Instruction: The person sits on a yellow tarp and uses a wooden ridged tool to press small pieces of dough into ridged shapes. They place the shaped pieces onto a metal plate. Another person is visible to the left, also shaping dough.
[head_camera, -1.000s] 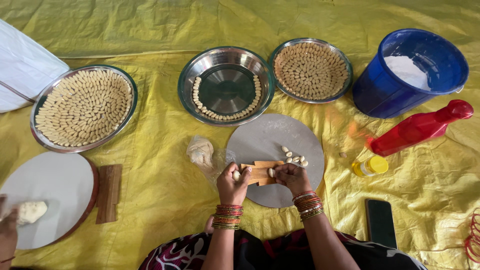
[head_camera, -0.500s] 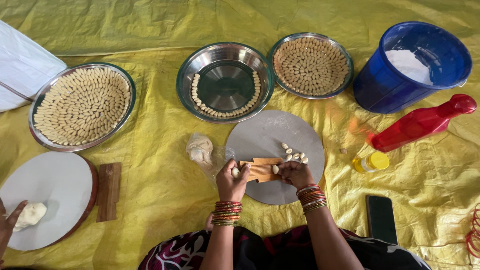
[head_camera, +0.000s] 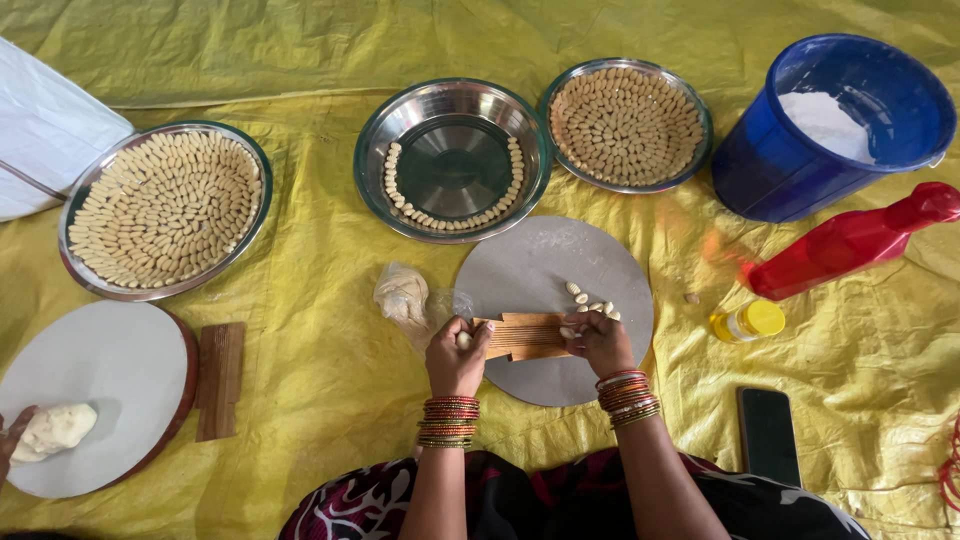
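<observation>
Head view, looking straight down on a crinkled yellow plastic sheet (head_camera: 300, 400) spread on the floor. Little changed since a second ago: both hands still on the ridged wooden board (head_camera: 525, 336), shifted only slightly with the camera; same loose shaped pieces (head_camera: 590, 302) just beyond the board.

Left hand (head_camera: 458, 355) curled around the board's left end, pinching a small dough piece (head_camera: 464, 340) against it. Right hand (head_camera: 598, 342) clenched over the board's right end, another pale bit under the fingertips. Stacked red and gold bangles on both wrists.

Board lying on a round, smooth grey slab (head_camera: 560, 260) near the sheet's near edge, middle. Lump of soft dough in a thin clear bag (head_camera: 402, 297) just left of the slab.

Farther back, three shiny steel plates: left plate (head_camera: 80, 190) packed with ribbed, shell-like pieces, middle plate (head_camera: 455, 165) holding only a ring of them, right plate (head_camera: 700, 125) full.

Toward the right edge: blue plastic bucket (head_camera: 760, 170) with white powder, red plastic bottle (head_camera: 850, 242) on its side, small yellow-capped bottle (head_camera: 748, 322), black phone (head_camera: 768, 436).

At the near left corner, a second round slab (head_camera: 110, 370), a second ridged board (head_camera: 220, 380) beside it, and another person's hand (head_camera: 10, 440) on a dough lump (head_camera: 55, 430).
</observation>
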